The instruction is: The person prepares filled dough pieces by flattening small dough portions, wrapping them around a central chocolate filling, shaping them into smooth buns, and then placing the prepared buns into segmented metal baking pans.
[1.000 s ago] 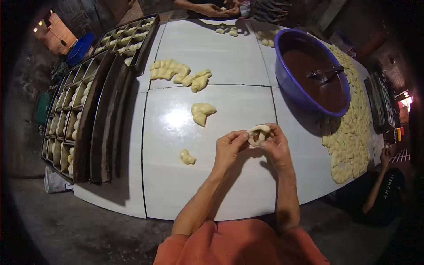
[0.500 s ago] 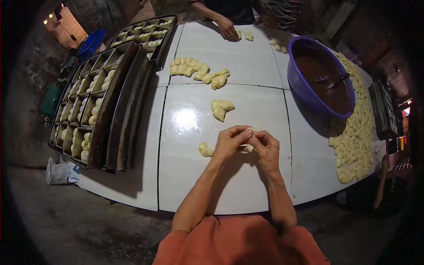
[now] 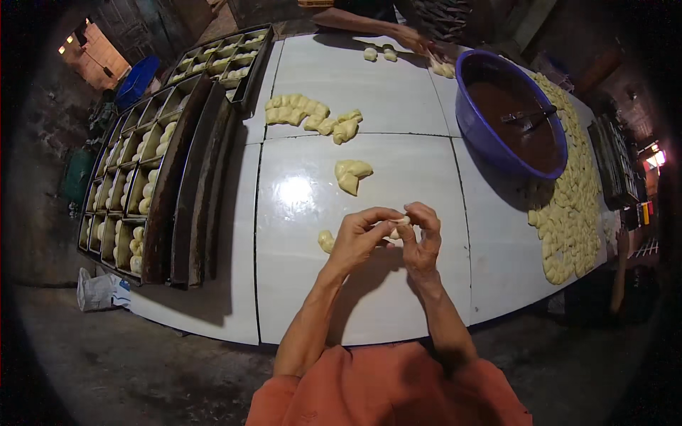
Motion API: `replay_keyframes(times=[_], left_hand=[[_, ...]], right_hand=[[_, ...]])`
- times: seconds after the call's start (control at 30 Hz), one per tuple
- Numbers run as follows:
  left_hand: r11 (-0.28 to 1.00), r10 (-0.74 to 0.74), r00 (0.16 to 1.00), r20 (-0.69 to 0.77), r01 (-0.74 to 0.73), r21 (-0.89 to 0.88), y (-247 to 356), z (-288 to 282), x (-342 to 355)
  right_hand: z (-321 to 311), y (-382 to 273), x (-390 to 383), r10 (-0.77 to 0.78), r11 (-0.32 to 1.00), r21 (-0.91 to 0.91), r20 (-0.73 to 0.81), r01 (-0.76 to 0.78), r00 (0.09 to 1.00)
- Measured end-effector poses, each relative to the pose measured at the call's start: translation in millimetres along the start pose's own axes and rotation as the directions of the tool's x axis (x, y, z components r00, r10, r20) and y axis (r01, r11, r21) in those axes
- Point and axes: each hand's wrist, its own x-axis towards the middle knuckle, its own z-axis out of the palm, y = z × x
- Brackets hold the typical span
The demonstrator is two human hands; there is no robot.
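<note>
Between my two hands, just above the white tabletop, is a small piece of pale dough (image 3: 395, 233). My left hand (image 3: 362, 238) pinches it from the left, thumb and fingers pressed together. My right hand (image 3: 422, 240) grips its other side, fingers curled over the thumb; part of the dough is hidden behind the fingers. Next to my left hand a small dough lump (image 3: 326, 241) rests on the table. Farther off lies a folded dough piece (image 3: 351, 175), and beyond that a joined row of dough pieces (image 3: 297, 108).
At the right stands a purple basin (image 3: 465, 121) of brown filling with a utensil in it, beside a large spread of dough pieces (image 3: 568, 234). Metal molds (image 3: 158, 231) holding dough balls line the left. Across the table (image 3: 383, 305), a co-worker's hand (image 3: 415, 41) reaches toward dough.
My right hand has turned, its fingers lifting over the dough, and more of the piece shows. The co-worker's hand has moved right, leaving two dough balls behind. The view has shifted slightly.
</note>
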Motion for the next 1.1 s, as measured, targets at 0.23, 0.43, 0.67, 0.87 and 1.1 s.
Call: replay_keyframes(times=[0.23, 0.43, 0.67, 0.87, 1.1], left_hand=[[0.998, 0.048, 0.999, 0.011, -0.048, 0.048, -13.3, 7.3, -14.1], [0.989, -0.147, 0.979, -0.142, 0.142, -0.046, -30.5, -0.8, -11.3], [0.803, -0.056, 0.943, -0.328, 0.238, 0.547, -0.7, 2.7, -22.7], [0.429, 0.471, 0.814, -0.338, 0.124, 0.895, 4.1, -50.9, 43.6], [0.651, 0.153, 0.959, -0.239, 0.085, 0.755, -6.2, -87.0, 104.5]], right_hand=[[-6.5, 16.0, -5.7, -0.017, 0.966, -0.257, 0.060, 0.032, 0.998], [-12.8, -21.4, -6.7, 0.360, 0.920, -0.216, 0.140, -0.327, 0.922], [-39.9, -8.4, -29.1, 0.481, 0.865, -0.363, 0.403, -0.346, 0.779], [-19.6, 7.8, 5.4, 0.621, 0.762, -0.443, 0.294, -0.472, 0.727], [36.0, 60.6, 68.8, 0.074, 0.805, -0.566, 0.388, 0.174, 0.919]])
